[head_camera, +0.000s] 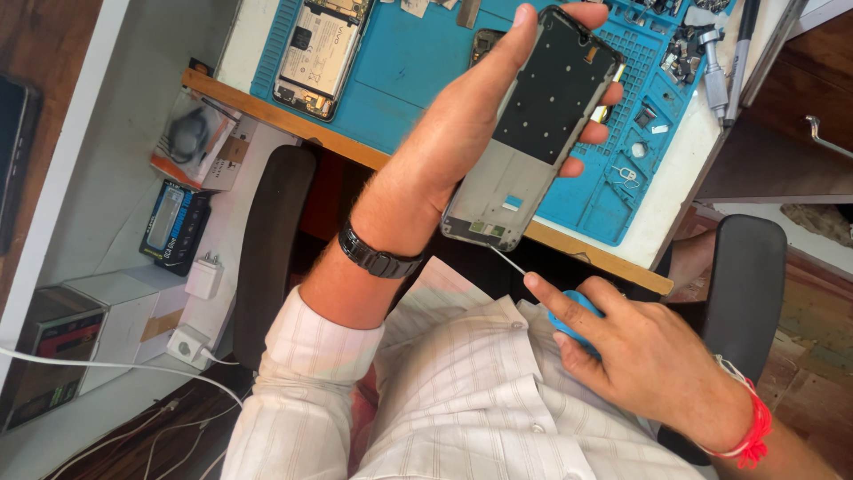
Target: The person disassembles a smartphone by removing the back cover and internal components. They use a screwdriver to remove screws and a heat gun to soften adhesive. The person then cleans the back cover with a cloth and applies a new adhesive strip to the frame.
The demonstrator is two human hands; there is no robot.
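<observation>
Two hands at work here, one view from the head camera. The left hand (462,133) holds a phone frame (533,129) up above the bench edge (293,120), thumb along the near side, fingers (591,133) wrapped round the far side, closed firmly on it. The frame is tilted, top end away: its upper part is a black panel dotted with small holes, its lower part bare grey metal with a small blue patch and a green strip of board at the bottom end. A black watch (378,258) sits on that wrist.

The right hand (640,356) is down by the lap, closed round a blue-handled tool (573,316), forefinger stretched along it; a thin metal tip (508,260) points up at the frame's bottom end, just short of it or touching, too fine to tell. Most of the handle is hidden in the palm.

Behind, a blue mat (418,62) covers the bench, with an opened phone (320,53) lying on it at left. Small parts in the mat's tray at top right are too tiny to make out, and the mat's top is cut off.
</observation>
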